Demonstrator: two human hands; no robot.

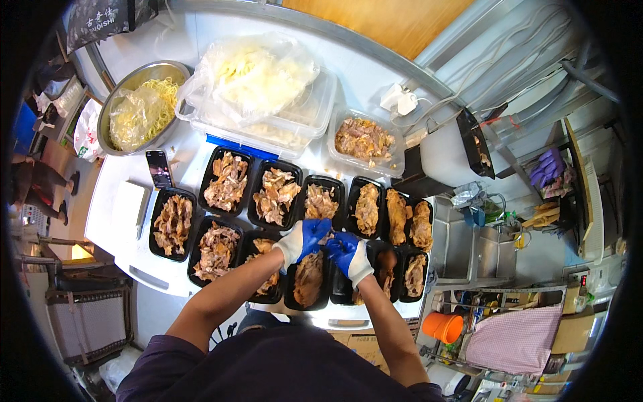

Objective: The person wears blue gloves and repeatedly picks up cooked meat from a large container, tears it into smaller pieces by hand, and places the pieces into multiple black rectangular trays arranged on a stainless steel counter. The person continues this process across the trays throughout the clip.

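Both my hands wear white knit gloves with blue-coated fingers. My left hand (307, 241) and my right hand (347, 254) meet over the middle of the table, fingertips pinching a small piece of cooked meat (326, 237) between them. Much of that piece is hidden by the fingers. Beneath the hands, a black plastic tray holds a large browned piece of cooked poultry (308, 281). Directly beyond the left hand, shredded meat with bones (320, 202) fills another tray. Several more black trays in two rows hold torn meat (217, 251) on the left and whole poultry pieces (367, 208) on the right.
A clear tub of shredded meat (364, 140) stands behind the trays. Further left are lidded plastic boxes under a bag (266, 75), a steel bowl of noodles (145, 108), a phone (159, 169) and a white box (131, 208). A steel sink (454, 251) adjoins the right end.
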